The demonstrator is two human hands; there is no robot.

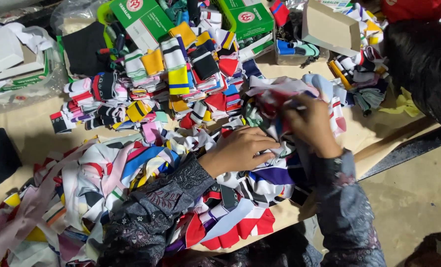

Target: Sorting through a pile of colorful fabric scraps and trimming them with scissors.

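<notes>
A heap of loose fabric scraps [131, 173] in red, white, blue and black covers the near part of the tan table [27, 128]. My left hand [240, 148] lies palm down on the scraps, its fingers curled into the cloth. My right hand [312, 123] is just right of it, fingers closed around a bunch of red, white and blue fabric pieces [279, 94] lifted slightly off the pile. Both arms wear dark patterned sleeves.
Stacks of folded striped cloth bands [181, 74] fill the middle back. Green and white boxes [141, 20] and a brown cardboard box [329, 27] stand behind them. A plastic bag [17, 64] holds white boxes at the left. Another person's dark hair [418, 59] shows at right.
</notes>
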